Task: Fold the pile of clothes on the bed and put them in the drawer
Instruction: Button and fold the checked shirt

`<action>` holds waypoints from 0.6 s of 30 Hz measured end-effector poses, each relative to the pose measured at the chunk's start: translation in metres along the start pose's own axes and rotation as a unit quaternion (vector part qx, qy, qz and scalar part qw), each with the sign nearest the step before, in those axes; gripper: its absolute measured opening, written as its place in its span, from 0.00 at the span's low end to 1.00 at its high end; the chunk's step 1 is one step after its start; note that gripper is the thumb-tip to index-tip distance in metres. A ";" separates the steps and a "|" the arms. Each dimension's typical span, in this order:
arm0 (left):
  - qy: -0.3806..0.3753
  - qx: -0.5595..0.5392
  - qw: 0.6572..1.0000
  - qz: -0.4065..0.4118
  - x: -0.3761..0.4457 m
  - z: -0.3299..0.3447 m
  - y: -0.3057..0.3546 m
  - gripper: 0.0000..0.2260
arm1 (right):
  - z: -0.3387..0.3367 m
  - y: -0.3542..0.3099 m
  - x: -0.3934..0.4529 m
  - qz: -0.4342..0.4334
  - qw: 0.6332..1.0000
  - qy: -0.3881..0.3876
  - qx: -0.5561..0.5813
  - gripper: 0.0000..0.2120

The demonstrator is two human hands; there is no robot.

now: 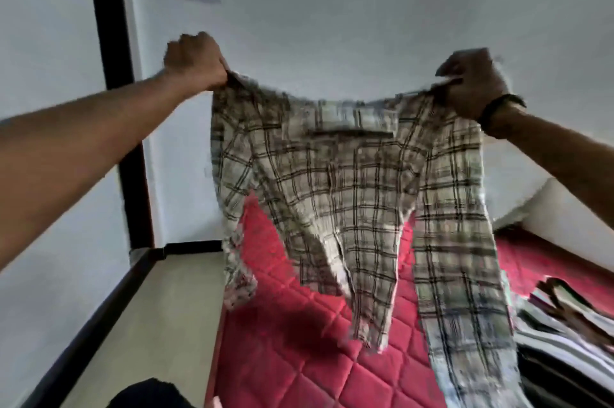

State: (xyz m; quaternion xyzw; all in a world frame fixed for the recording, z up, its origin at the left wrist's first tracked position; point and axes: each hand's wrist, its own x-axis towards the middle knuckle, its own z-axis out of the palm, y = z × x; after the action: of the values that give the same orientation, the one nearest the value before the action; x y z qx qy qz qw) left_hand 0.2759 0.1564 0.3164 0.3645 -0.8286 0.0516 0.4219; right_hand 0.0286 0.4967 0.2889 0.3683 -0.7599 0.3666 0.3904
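A person stands at the edge of a bed (299, 351) with a red quilted mattress, both arms raised, holding a plaid shirt (349, 195) up in the air by its shoulders. Nearest the viewer, at the lower right, more clothes (564, 334) from the pile lie rumpled on the mattress, striped and dark pieces still unfolded. The shirt hangs well clear of the bed, its sleeves and open front panels dangling loose and uneven. The left hand (196, 62) is balled tight around one shoulder seam; the right hand (471, 82), a dark band (498, 108) at its wrist, pinches the other shoulder between curled fingers. The frame is blurred, so the exact hold is hard to read. The right-hand pinch looks the weaker grip, and if it slips, that side could drop and the shirt would land in a heap. The long right sleeve hangs close above the waiting clothes and could drag across them or snag as the shirt is lowered, spoiling a flat lay. The loose front panels may also fold under themselves on landing, leaving creases. Beyond the bed are a white pillow (551, 205), a pale floor, a dark door frame (113, 75) and plain white walls. No drawer is in sight, so the folding is likely at an early stage.
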 end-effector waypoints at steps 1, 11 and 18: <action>-0.010 -0.047 0.997 -0.057 -0.003 0.001 0.000 0.16 | -0.006 -0.006 0.001 0.014 1.000 0.011 0.009 0.12; 0.003 -0.368 0.923 -0.110 -0.044 0.056 0.010 0.14 | -0.032 -0.030 0.022 0.131 0.983 0.061 0.117 0.09; 0.065 -0.256 0.960 0.094 -0.089 0.112 0.003 0.24 | -0.046 -0.041 0.037 0.027 0.997 0.035 0.057 0.03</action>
State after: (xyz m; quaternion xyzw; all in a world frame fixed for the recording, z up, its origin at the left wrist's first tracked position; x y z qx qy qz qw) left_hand 0.2329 0.1643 0.1800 0.1601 -0.8154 -0.0992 0.5474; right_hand 0.0625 0.5063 0.3517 0.3558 -0.7335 0.4326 0.3851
